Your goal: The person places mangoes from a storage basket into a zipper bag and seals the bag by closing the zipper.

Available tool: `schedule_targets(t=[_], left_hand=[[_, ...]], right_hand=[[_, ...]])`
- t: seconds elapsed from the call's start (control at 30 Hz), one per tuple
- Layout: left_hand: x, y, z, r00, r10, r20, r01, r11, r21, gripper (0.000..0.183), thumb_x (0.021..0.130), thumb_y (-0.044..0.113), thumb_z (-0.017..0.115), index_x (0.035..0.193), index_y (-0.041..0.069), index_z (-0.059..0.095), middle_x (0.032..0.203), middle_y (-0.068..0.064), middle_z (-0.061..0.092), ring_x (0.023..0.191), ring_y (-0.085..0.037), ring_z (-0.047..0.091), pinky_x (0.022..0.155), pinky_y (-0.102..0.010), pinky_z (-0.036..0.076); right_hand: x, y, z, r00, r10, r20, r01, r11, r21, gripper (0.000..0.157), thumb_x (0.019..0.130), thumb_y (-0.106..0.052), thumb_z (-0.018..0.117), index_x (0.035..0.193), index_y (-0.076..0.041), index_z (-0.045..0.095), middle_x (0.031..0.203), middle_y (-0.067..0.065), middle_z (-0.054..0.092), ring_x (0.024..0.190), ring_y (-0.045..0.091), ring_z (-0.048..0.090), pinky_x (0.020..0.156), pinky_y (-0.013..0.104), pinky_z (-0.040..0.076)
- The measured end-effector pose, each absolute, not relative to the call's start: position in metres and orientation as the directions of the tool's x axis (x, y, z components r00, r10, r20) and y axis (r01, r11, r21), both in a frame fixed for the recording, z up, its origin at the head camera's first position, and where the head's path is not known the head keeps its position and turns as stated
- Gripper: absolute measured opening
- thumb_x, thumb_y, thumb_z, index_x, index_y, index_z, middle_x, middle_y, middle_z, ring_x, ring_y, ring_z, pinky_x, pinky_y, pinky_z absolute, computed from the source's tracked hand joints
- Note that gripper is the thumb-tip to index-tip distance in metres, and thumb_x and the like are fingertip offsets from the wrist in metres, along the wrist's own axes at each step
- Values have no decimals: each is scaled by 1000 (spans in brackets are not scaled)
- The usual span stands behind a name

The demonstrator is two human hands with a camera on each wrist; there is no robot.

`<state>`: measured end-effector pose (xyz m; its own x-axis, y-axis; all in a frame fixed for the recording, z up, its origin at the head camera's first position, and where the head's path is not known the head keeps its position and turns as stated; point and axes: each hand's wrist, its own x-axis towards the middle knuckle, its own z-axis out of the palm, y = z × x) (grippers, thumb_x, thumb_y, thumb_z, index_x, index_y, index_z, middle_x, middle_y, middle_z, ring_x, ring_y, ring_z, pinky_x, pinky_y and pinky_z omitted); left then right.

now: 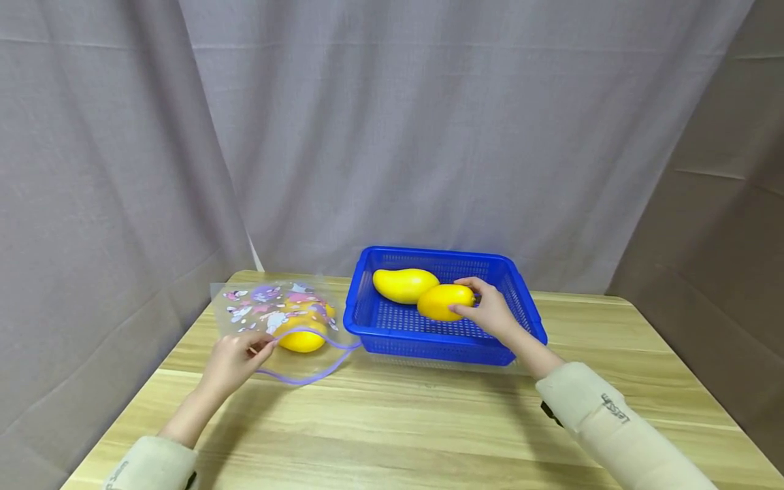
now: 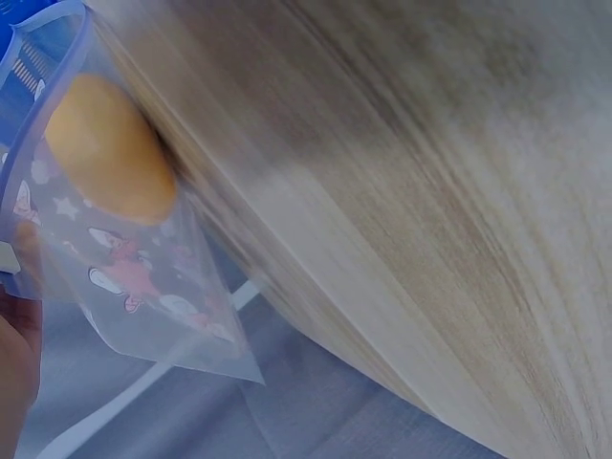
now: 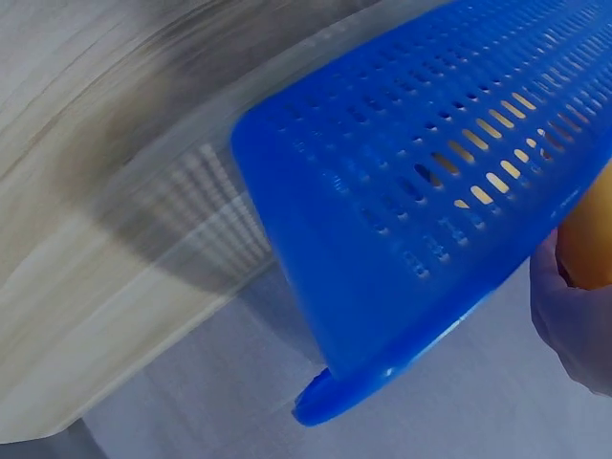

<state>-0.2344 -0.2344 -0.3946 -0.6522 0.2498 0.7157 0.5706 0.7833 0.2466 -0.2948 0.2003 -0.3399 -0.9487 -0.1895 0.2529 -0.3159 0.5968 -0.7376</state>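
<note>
My left hand [image 1: 237,362] pinches the purple-edged rim of a clear printed zip bag [image 1: 245,309], whose mouth gapes toward the front. Inside the bag lies a yellow mango [image 1: 303,338], with more yellow showing behind the print; the left wrist view shows a mango [image 2: 113,148] through the plastic. Over at the blue basket [image 1: 429,346], my right hand [image 1: 490,312] grips a mango [image 1: 442,303] by its right end, fingers above and thumb in front. A second mango [image 1: 401,284] lies beside it, in the basket's back left. In the right wrist view the basket wall hides most of the held mango [image 3: 588,239].
Basket and bag stand side by side on a wooden table [image 1: 392,422], the bag's mouth close to the basket's left front corner. Grey curtains [image 1: 429,136] hang behind the table and at both sides.
</note>
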Motion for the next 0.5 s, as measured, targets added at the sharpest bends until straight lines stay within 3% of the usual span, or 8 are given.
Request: schedule_targets(t=[0.33,0.5], left_hand=[[-235,-235,-396,-656,244,714,566,785,252,9,72,1,76,77,5,70,64,0,67,54,-7,59,49,-17,51],[-236,-235,-397,-653,239,718,564,787,252,9,71,1,76,77,4,70,64,0,67,53,-7,59,49,-17,51]], right_hand=[[-282,204,-334,-939,-196,282,-342,579,-740,47,85,-15,69,125,2,52,119,23,58,95,29,58,75,25,54],[-274,203,-336,-934,-191,303,-357,574,-737,46,84,-11,69,126,0,52,118,23,59,97,30,59,77,28,57]])
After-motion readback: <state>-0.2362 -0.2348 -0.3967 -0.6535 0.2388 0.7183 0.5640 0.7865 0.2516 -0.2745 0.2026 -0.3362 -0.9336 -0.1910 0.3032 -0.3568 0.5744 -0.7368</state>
